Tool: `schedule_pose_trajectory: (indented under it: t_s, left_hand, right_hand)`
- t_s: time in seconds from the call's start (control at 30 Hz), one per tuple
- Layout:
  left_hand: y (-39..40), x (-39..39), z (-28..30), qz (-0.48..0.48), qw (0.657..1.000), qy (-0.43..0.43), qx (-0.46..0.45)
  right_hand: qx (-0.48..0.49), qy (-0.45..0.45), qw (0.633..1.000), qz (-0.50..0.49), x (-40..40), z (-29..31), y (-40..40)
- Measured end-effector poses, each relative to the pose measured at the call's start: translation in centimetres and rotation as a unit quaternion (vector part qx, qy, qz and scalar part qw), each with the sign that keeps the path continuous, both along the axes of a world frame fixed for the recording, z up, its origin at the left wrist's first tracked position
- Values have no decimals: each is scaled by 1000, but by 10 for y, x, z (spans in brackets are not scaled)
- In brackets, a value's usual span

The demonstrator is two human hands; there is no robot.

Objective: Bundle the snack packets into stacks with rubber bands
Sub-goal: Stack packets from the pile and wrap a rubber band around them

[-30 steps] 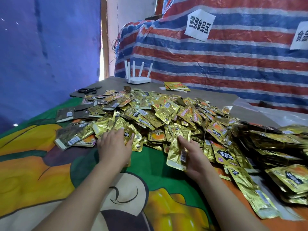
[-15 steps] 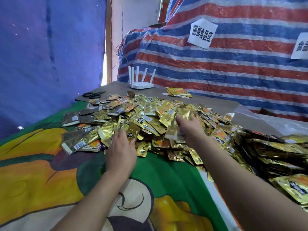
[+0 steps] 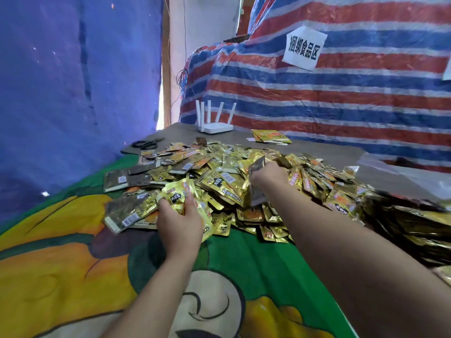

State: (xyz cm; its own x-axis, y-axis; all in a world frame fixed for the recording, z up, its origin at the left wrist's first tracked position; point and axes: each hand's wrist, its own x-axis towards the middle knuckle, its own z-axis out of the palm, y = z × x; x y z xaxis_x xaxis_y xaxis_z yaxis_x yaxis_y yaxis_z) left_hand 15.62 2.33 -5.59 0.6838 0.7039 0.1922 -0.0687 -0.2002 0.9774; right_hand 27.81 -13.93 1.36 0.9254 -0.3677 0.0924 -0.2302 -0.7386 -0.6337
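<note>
Two hands at work: my left hand [image 3: 179,215] grips gold packets [image 3: 178,193]; my right hand [image 3: 267,174], deeper into the pile [image 3: 305,181], pinches one packet [image 3: 256,184] upright.

Both arms stretched forward — left hand [image 3: 179,222] curled around a packet [image 3: 179,192], right hand [image 3: 267,175] farther out, gripping packets [image 3: 256,181].

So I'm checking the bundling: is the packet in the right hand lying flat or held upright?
Upright: the right hand grips a gold packet on edge above the loose heap.
</note>
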Motion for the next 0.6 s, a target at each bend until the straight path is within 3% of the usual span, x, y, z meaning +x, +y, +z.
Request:
schedule_pose_trajectory:
  t_s: [0.13,0.3,0.47,0.6]
  left_hand:
    - [-2,-2,3,2,1000,7,-7]
    - [1,1,2,-29,998,46,37]
    - [6,4,-5,-78,972,153,158]
    - [3,0,-6,-66,945,182,264]
  right_hand:
    - [154,-58,986,1,-4,-2,8]
    - [355,-99,929,26,-15,6,0]
    - [326,-58,940,79,-26,22,-19]
    - [239,28,951,193,-42,19,-15]
